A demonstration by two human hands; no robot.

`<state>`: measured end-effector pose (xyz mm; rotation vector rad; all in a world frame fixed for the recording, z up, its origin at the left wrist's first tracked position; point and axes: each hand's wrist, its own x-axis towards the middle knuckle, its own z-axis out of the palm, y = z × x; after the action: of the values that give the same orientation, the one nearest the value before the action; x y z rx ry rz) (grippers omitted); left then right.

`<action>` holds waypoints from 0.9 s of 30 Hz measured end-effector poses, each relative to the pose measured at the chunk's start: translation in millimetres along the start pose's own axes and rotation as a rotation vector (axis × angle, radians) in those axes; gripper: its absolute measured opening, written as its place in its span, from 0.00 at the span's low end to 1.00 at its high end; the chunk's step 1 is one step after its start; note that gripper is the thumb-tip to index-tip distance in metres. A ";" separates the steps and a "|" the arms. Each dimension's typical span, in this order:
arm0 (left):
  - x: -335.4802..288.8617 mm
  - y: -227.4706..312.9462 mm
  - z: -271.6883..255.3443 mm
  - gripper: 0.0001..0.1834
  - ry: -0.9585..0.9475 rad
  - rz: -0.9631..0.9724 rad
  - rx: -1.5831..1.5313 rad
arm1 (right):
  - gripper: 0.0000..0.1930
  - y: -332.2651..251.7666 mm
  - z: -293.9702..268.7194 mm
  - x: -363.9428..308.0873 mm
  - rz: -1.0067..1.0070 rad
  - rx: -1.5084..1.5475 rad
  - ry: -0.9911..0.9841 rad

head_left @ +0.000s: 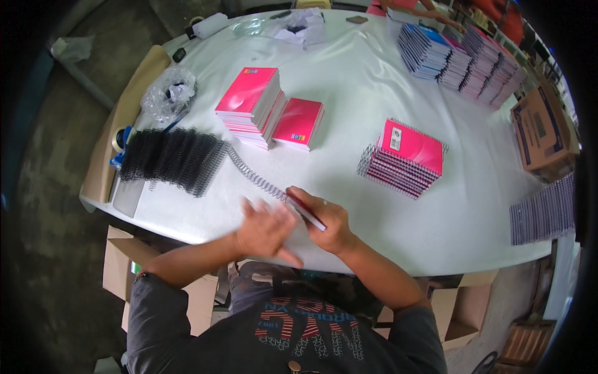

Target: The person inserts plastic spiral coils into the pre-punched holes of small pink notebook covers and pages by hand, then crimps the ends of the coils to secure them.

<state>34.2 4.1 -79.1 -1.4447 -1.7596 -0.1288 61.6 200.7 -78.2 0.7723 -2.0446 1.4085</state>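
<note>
My right hand grips a thin notebook edge-on, close to the table's near edge. A wire spiral coil runs from the notebook's end up and left toward a pile of black spiral coils; how many holes it passes through cannot be made out. Beside the notebook, my left hand is blurred by motion, its fingers stretched out and thumb apart. It is near the coil's lower end; whether it touches is unclear. Ahead stand a tall stack of pink notebooks and a lower pink stack.
Spiral-bound pink notebooks are stacked at right. Far right hold more bound stacks, a cardboard box and another bound stack. A plastic bag and blue tape dispenser lie left. Another person's arm reaches in at the back.
</note>
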 end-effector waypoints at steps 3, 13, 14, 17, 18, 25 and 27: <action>53.5 -48.5 -0.8 0.69 0.223 -0.325 0.235 | 0.40 -2.3 1.9 -2.1 -0.087 -0.023 -0.061; 62.7 -35.3 19.9 0.61 0.274 -0.281 0.084 | 0.36 -4.6 0.8 -8.6 0.068 0.027 -0.036; 43.7 -20.5 26.4 0.60 0.165 -0.284 0.015 | 0.41 -1.3 1.8 -8.4 0.087 0.038 -0.063; -6.1 16.6 33.3 0.62 -0.193 -0.201 -0.140 | 0.41 -9.7 -6.5 4.4 0.100 0.113 -0.026; 10.4 10.6 23.9 0.62 -0.101 -0.063 -0.086 | 0.41 -8.6 -7.6 1.8 0.146 0.159 0.009; 13.3 32.5 40.5 0.56 -0.059 -0.158 -0.407 | 0.36 -14.3 -10.5 2.6 0.231 0.131 0.001; 8.1 40.5 21.4 0.54 -0.162 -0.247 -0.424 | 0.35 -10.9 -7.7 3.2 0.258 0.192 0.091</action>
<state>57.5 35.6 -104.2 -1.5561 -2.1318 -0.5569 68.0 204.3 -66.6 0.5214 -2.0147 1.7695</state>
